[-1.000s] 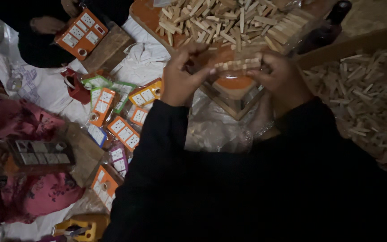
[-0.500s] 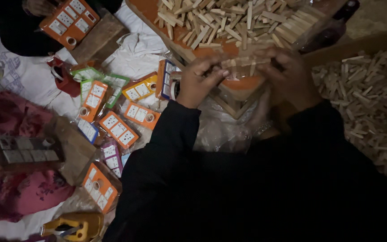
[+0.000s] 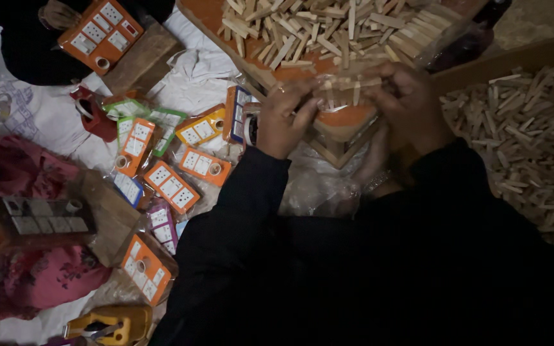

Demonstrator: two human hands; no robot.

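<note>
My left hand and my right hand meet over an orange wooden board. Together they pinch a small row of pale wooden sticks wrapped in clear plastic film. Just beyond the hands lies a heap of loose wooden sticks on the board. My dark sleeves fill the lower middle of the view.
Several orange, green and purple card packs lie scattered on white cloth at the left. Another big pile of sticks fills the right side. A wooden block, red tape dispenser, yellow tool and another person's pink clothing are at the left.
The view has shifted, so the hands and board sit lower and further right in the frame. My hands stay together on the wrapped row of sticks.
</note>
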